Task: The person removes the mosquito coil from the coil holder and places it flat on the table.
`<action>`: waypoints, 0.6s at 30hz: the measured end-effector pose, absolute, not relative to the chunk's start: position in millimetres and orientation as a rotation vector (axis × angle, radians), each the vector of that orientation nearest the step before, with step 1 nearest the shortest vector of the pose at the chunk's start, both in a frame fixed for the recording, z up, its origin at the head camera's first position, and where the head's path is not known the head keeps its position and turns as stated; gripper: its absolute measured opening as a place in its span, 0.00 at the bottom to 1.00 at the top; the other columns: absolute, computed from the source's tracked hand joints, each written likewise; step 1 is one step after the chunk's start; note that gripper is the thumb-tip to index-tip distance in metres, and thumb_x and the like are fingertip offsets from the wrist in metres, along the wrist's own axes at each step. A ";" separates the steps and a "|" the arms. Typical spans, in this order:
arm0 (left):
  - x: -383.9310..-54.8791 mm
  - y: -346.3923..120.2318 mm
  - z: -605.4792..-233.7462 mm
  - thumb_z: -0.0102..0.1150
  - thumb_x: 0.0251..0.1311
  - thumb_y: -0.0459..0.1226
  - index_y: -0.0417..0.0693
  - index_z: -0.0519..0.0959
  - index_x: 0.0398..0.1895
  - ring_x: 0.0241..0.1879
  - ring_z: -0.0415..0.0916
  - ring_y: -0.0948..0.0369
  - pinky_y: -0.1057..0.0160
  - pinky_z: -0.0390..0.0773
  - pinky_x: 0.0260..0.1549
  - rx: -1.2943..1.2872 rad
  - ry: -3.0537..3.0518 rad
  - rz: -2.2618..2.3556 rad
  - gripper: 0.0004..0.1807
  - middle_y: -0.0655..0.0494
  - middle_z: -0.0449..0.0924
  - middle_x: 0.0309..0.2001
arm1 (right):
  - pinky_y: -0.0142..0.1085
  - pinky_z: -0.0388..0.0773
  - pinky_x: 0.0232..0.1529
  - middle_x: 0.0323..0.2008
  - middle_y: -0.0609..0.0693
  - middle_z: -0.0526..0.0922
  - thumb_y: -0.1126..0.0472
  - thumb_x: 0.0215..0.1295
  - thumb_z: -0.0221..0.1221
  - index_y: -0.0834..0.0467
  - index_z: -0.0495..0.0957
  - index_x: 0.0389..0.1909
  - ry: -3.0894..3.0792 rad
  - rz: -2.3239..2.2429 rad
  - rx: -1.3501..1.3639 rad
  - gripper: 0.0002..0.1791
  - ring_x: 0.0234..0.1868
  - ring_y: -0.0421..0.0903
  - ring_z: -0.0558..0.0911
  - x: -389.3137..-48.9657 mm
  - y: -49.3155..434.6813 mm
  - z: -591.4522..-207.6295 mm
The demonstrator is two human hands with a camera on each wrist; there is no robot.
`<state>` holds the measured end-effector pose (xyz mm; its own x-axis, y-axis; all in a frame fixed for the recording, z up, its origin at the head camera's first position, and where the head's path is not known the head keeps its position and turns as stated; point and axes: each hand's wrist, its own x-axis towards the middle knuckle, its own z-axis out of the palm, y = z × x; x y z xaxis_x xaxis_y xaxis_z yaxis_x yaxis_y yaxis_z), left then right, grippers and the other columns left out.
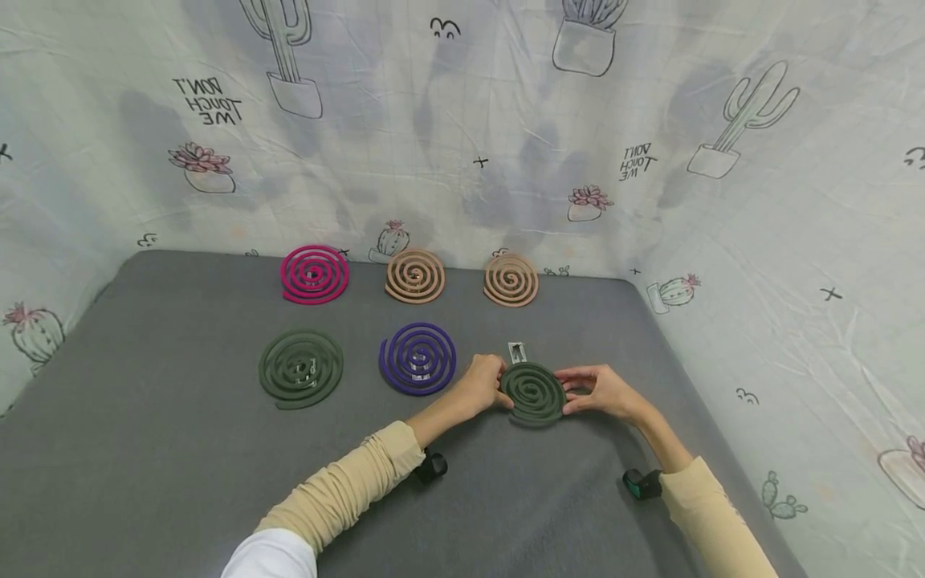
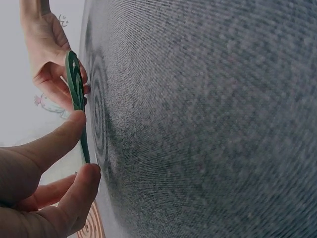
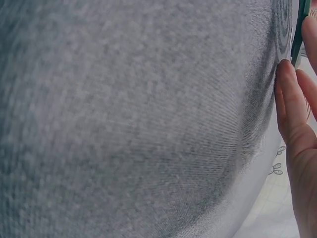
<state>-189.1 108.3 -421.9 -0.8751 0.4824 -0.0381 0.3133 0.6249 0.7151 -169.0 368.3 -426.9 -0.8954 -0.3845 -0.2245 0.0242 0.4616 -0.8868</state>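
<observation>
A dark green mosquito coil (image 1: 533,392) is held by both hands at the right of the near row. My left hand (image 1: 482,384) pinches its left edge between thumb and fingers, and my right hand (image 1: 601,392) grips the right edge. Seen edge-on in the left wrist view, the coil (image 2: 74,82) is raised off the cloth, with its spiral shadow beneath. Just beyond it lies a small silvery metal stand (image 1: 517,352). In the right wrist view only a strip of the coil (image 3: 299,34) shows, beside my right fingers (image 3: 292,94).
Left of my hands lie a purple coil (image 1: 393,371) and another green coil (image 1: 269,371). Behind them are a pink coil (image 1: 286,277) and two tan coils, one in the middle (image 1: 391,282) and one rightmost (image 1: 488,285). Cactus-print cloth (image 1: 477,96) surrounds the grey-covered table (image 1: 144,449).
</observation>
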 end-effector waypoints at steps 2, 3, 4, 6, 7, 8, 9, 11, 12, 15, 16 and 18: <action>-189.6 108.6 -421.5 0.81 0.34 0.33 0.33 0.81 0.43 0.26 0.70 0.65 0.62 0.79 0.38 0.644 2.616 1.082 0.29 0.51 0.79 0.30 | 0.35 0.81 0.47 0.51 0.68 0.77 0.67 0.46 0.73 0.75 0.70 0.59 2.331 -1.399 -0.308 0.38 0.45 0.42 0.80 -169.2 367.6 -426.9; -190.0 108.8 -421.4 0.81 0.34 0.33 0.33 0.81 0.44 0.26 0.70 0.65 0.62 0.79 0.38 0.643 2.618 1.077 0.29 0.51 0.79 0.30 | 0.35 0.81 0.47 0.51 0.68 0.77 0.67 0.45 0.73 0.74 0.70 0.59 2.342 -1.383 -0.315 0.38 0.45 0.43 0.80 -169.5 367.3 -426.9; -190.1 109.0 -421.3 0.81 0.34 0.33 0.33 0.81 0.44 0.27 0.70 0.64 0.62 0.79 0.38 0.637 2.614 1.075 0.29 0.51 0.79 0.30 | 0.35 0.81 0.47 0.51 0.67 0.78 0.67 0.45 0.73 0.74 0.70 0.59 2.349 -1.374 -0.320 0.38 0.46 0.43 0.80 -169.7 367.1 -427.1; -190.6 109.4 -421.7 0.81 0.34 0.33 0.33 0.81 0.45 0.28 0.70 0.64 0.61 0.79 0.39 0.639 2.622 1.059 0.30 0.51 0.79 0.30 | 0.34 0.81 0.46 0.51 0.67 0.78 0.66 0.45 0.73 0.73 0.70 0.59 2.369 -1.346 -0.332 0.38 0.46 0.44 0.80 -170.3 366.8 -427.4; -190.8 109.5 -421.9 0.81 0.34 0.34 0.33 0.80 0.45 0.28 0.71 0.63 0.61 0.79 0.40 0.639 2.624 1.049 0.30 0.52 0.78 0.30 | 0.34 0.81 0.46 0.51 0.66 0.77 0.66 0.45 0.74 0.73 0.71 0.59 2.380 -1.330 -0.341 0.38 0.46 0.45 0.80 -170.6 366.7 -427.4; -191.1 109.6 -422.2 0.81 0.34 0.34 0.33 0.80 0.45 0.29 0.71 0.63 0.61 0.79 0.40 0.644 2.628 1.042 0.30 0.51 0.78 0.31 | 0.34 0.81 0.46 0.51 0.66 0.77 0.66 0.45 0.74 0.73 0.71 0.59 2.387 -1.322 -0.345 0.38 0.46 0.45 0.80 -170.9 366.6 -427.5; -191.4 109.7 -422.6 0.81 0.34 0.34 0.33 0.80 0.45 0.29 0.72 0.62 0.61 0.79 0.40 0.652 2.632 1.035 0.30 0.51 0.78 0.30 | 0.34 0.81 0.46 0.51 0.66 0.77 0.66 0.45 0.74 0.72 0.71 0.59 2.392 -1.313 -0.353 0.38 0.46 0.46 0.80 -171.1 366.5 -427.5; -191.3 109.7 -422.5 0.81 0.35 0.34 0.32 0.80 0.46 0.30 0.72 0.61 0.60 0.79 0.41 0.662 2.626 1.031 0.31 0.51 0.78 0.30 | 0.34 0.81 0.47 0.51 0.66 0.76 0.66 0.45 0.74 0.72 0.72 0.59 2.396 -1.301 -0.365 0.37 0.46 0.47 0.80 -171.7 366.5 -427.3; -191.2 109.6 -422.3 0.81 0.35 0.34 0.32 0.80 0.46 0.30 0.72 0.61 0.60 0.80 0.41 0.665 2.620 1.035 0.31 0.51 0.79 0.30 | 0.34 0.81 0.47 0.51 0.66 0.76 0.66 0.45 0.74 0.72 0.72 0.59 2.397 -1.297 -0.372 0.37 0.46 0.47 0.80 -172.0 366.6 -427.2; -190.5 109.0 -420.6 0.80 0.35 0.34 0.31 0.79 0.47 0.30 0.72 0.61 0.59 0.80 0.42 0.669 2.597 1.048 0.31 0.50 0.79 0.30 | 0.34 0.80 0.47 0.50 0.66 0.76 0.66 0.45 0.74 0.72 0.72 0.58 2.400 -1.287 -0.387 0.37 0.46 0.48 0.80 -172.6 366.6 -427.0; -190.3 108.8 -419.9 0.80 0.36 0.34 0.30 0.79 0.47 0.30 0.72 0.61 0.59 0.80 0.42 0.667 2.591 1.049 0.32 0.50 0.79 0.30 | 0.34 0.80 0.47 0.49 0.65 0.76 0.66 0.45 0.74 0.72 0.72 0.58 2.401 -1.285 -0.387 0.37 0.46 0.49 0.80 -172.8 366.7 -426.9; -190.6 108.6 -419.5 0.80 0.36 0.34 0.30 0.79 0.47 0.30 0.72 0.60 0.59 0.80 0.42 0.679 2.589 1.038 0.31 0.50 0.79 0.30 | 0.34 0.80 0.47 0.48 0.65 0.77 0.66 0.45 0.74 0.73 0.72 0.58 2.398 -1.284 -0.388 0.37 0.46 0.49 0.81 -172.6 366.4 -426.1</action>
<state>-190.6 108.6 -419.5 -0.8537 0.5156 -0.0728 0.3225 0.6333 0.7035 -172.6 366.4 -426.1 -0.8851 -0.4162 -0.2083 -0.0575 0.5419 -0.8385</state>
